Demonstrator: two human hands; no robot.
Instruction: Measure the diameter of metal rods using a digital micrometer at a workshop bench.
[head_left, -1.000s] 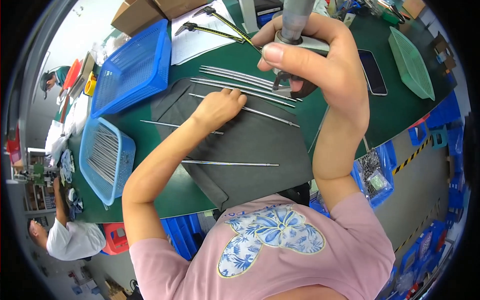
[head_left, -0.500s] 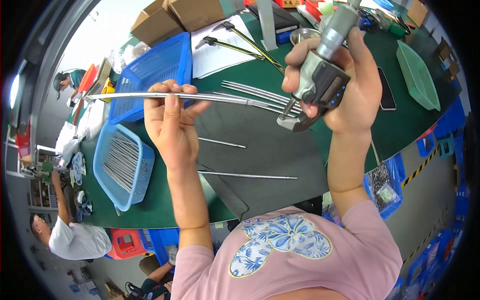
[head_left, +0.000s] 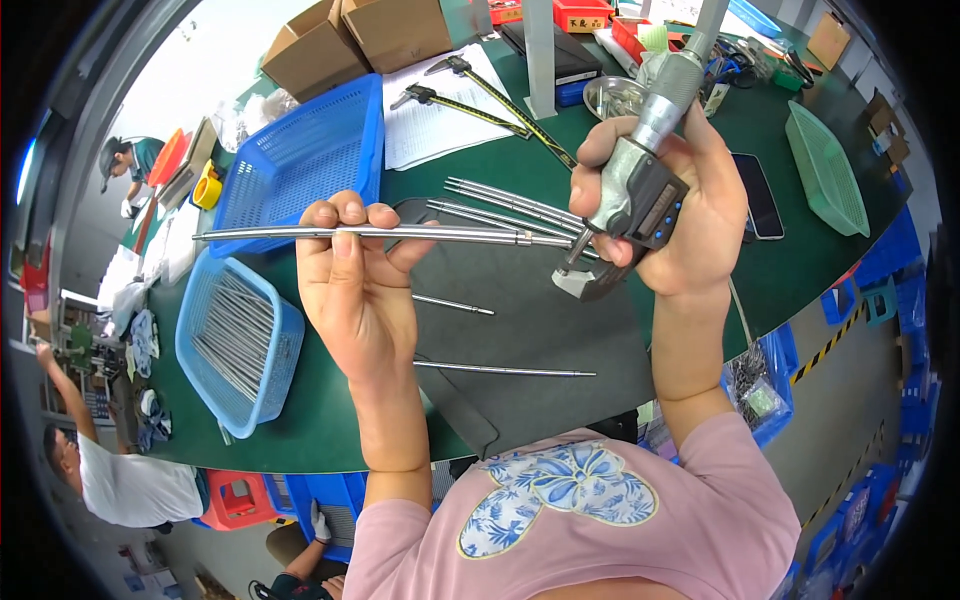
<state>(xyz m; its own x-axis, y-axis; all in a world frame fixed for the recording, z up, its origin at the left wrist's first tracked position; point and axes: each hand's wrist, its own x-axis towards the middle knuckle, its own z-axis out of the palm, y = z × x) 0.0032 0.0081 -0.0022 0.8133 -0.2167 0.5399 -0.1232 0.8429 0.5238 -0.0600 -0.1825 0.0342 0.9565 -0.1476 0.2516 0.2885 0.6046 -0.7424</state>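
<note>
At frame centre I see my left hand (head_left: 355, 290) pinching a long metal rod (head_left: 300, 234) level, its right tip in the gauge (head_left: 625, 215) that my right hand (head_left: 680, 225) grips with fingers wrapped, above the dark mat (head_left: 540, 330).

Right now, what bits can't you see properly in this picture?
Head view only:
- Micrometer: its top runs off the upper edge, and the right hand covers part of its body.
- Its small screen: too small to read.
- Rod: the left hand hides its middle; whether its tip touches the micrometer's jaws cannot be told.
- Rods in the blue basket: too fine to count.
</note>
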